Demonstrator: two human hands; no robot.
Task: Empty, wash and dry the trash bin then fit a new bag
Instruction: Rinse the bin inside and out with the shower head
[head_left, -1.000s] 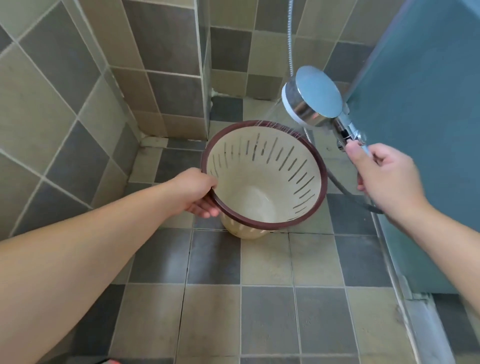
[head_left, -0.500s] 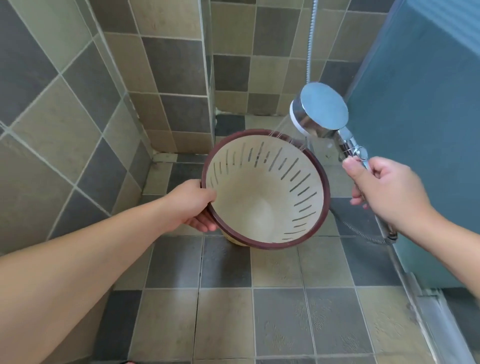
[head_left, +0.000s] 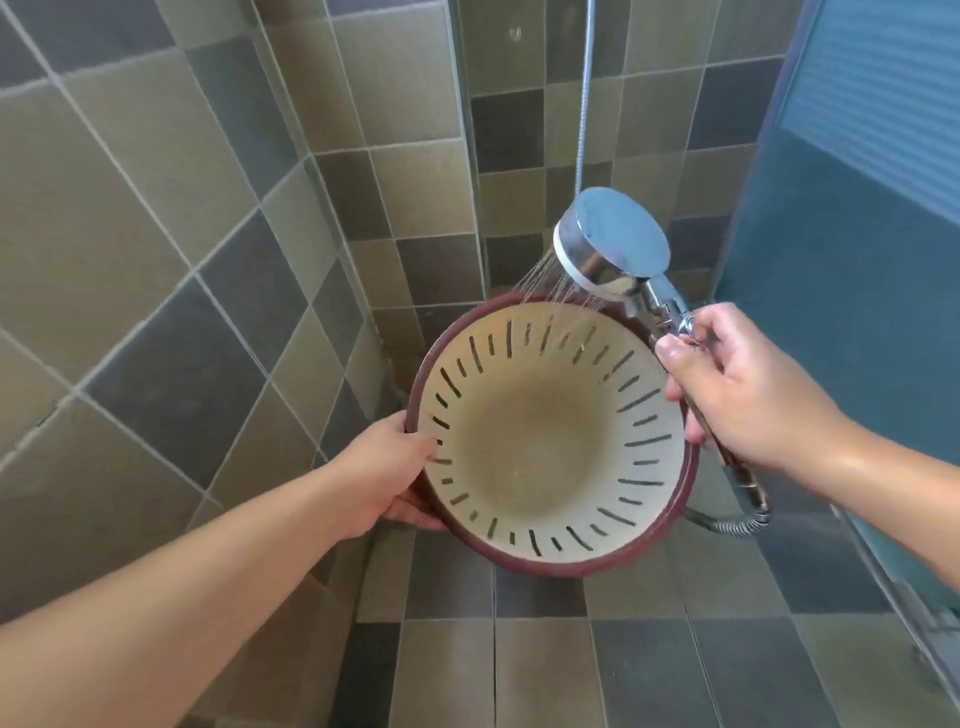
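A cream trash bin (head_left: 545, 452) with slotted walls and a dark red rim is held in the air, its mouth tipped toward me. My left hand (head_left: 384, 475) grips the rim on its left side. My right hand (head_left: 743, 389) holds the handle of a chrome shower head (head_left: 610, 241) just above the bin's far right rim. Thin jets of water spray from the head down onto the bin's upper inner wall. The bin holds no bag and looks wet inside.
Tiled walls close in on the left and behind, meeting in a corner (head_left: 462, 208). A blue frosted panel (head_left: 857, 234) stands to the right. The metal shower hose (head_left: 737, 522) loops below my right hand. The tiled floor (head_left: 519, 665) lies below.
The bin has been lifted and tipped more squarely toward me. The shower head has come closer to the bin's rim, and the spray now lands inside.
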